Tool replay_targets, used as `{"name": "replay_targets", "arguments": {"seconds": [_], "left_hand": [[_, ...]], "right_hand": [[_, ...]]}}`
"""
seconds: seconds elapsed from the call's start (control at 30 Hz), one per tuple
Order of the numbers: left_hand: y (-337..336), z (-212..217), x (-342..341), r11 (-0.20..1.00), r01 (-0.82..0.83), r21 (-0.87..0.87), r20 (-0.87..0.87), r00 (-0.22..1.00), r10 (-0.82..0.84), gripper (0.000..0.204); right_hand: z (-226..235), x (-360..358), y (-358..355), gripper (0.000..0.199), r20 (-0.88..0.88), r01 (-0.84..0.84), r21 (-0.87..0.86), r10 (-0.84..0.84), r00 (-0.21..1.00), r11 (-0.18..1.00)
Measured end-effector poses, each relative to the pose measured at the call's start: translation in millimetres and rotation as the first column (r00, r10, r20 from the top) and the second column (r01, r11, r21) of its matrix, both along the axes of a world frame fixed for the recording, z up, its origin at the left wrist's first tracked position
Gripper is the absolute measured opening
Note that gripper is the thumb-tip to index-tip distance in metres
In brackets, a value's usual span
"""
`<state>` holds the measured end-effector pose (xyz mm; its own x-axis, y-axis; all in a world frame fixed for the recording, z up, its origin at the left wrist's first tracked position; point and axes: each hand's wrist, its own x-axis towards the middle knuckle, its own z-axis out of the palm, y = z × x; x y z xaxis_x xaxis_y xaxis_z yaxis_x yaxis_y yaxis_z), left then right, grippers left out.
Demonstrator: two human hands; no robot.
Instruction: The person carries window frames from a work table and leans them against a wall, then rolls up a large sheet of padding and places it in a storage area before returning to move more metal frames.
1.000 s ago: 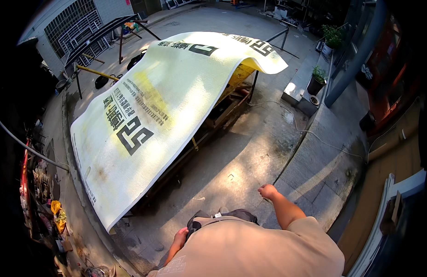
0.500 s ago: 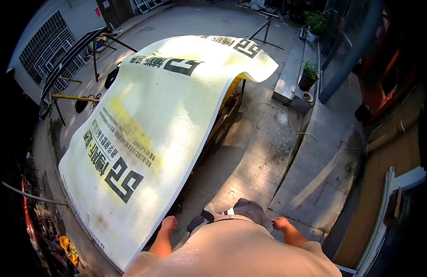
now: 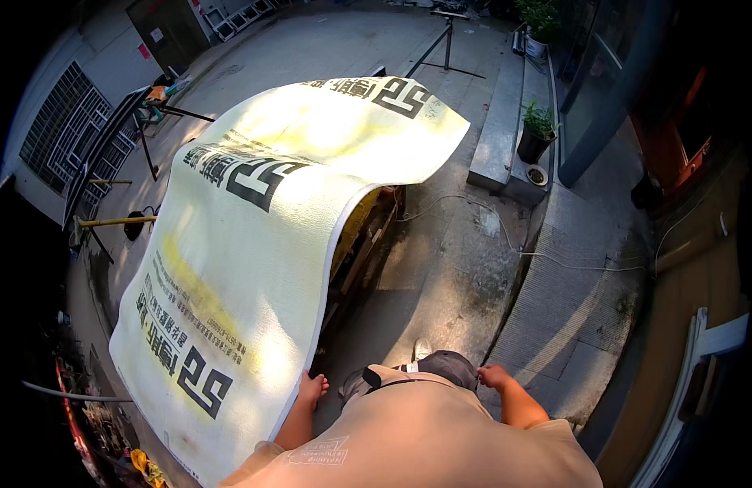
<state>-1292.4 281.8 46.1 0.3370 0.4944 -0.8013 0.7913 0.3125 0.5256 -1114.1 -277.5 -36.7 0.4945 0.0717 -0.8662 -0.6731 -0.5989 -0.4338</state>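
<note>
A large white foam-like sheet (image 3: 237, 260) with yellow stains and black printed lettering lies draped in a wave over a low support to my left. Beside its near right edge is my left hand (image 3: 313, 387), fingers loosely curled and nothing visible in them. Whether it touches the sheet's edge I cannot tell. My right hand (image 3: 495, 376) hangs by my hip, its fingers closed next to my dark trousers (image 3: 449, 366), with no object showing. Under the sheet's raised right side a yellowish wooden stack (image 3: 368, 232) shows partly; the rest of the support is hidden.
Stone steps (image 3: 496, 146) with a potted plant (image 3: 537, 134) run along the right. A thin cable (image 3: 583, 263) crosses the paving. Metal stands (image 3: 447, 49) rise at the far side, and a dark frame rack (image 3: 107, 154) stands left. Clutter (image 3: 107, 435) lies at lower left.
The sheet has shifted down and left in view as I move along it. A shoe has come into sight ahead of my trousers. My left hand sits slightly farther right, my right hand slightly higher.
</note>
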Motion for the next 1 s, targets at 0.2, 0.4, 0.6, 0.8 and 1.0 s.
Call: {"name": "replay_targets", "arguments": {"seconds": [0.2, 0.4, 0.6, 0.8, 1.0], "left_hand": [[-37.1, -4.0, 16.2, 0.972, -0.009, 0.235, -0.230, 0.971, 0.065, 0.093], [1.2, -21.6, 37.2, 0.980, -0.036, 0.197, -0.376, 0.920, 0.109, 0.051], [68.0, -13.1, 83.7, 0.895, -0.447, -0.001, -0.405, 0.818, 0.408, 0.026], [153.4, 53.8, 158.6, 0.697, -0.289, 0.656, -0.011, 0.920, 0.392, 0.045], [53.0, 301.3, 406.2, 0.537, -0.413, 0.736, 0.421, 0.900, 0.115, 0.041]], "right_hand": [[-5.0, 187.6, -17.5, 0.021, 0.204, 0.013, -0.006, -0.011, 0.979, 1.000], [-82.5, 315.2, -3.2, 0.013, 0.450, -0.266, 0.222, 0.143, 0.882, 0.938], [-15.2, 398.3, 69.9, 0.017, 0.084, -0.145, 0.250, 0.128, 0.988, 0.957], [-25.0, 529.1, 66.6, 0.039, 0.356, -0.796, -0.530, 0.929, 0.105, 0.293], [-12.1, 661.3, 105.2, 0.028, 0.316, -0.846, -0.464, 0.941, 0.119, 0.262]]}}
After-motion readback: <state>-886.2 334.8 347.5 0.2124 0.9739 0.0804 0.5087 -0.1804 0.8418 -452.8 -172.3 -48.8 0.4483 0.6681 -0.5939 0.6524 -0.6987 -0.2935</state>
